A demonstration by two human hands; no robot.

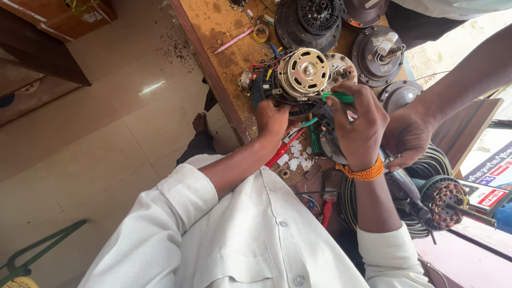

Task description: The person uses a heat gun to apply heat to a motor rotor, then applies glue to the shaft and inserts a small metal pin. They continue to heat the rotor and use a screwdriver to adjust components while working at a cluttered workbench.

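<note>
A round silver and brass electric motor with coloured wires lies on the wooden workbench. My left hand grips the dark housing at the motor's near edge. My right hand holds a green-handled screwdriver whose tip points at the motor's side. An orange thread band circles my right wrist. A red-handled tool lies under my hands among small white scraps.
Another person's hand rests on the bench at the right, beside a wire coil and a copper-wound stator. Several dark fan motor housings crowd the bench's far end. Red pliers lie near my chest. Tiled floor lies left.
</note>
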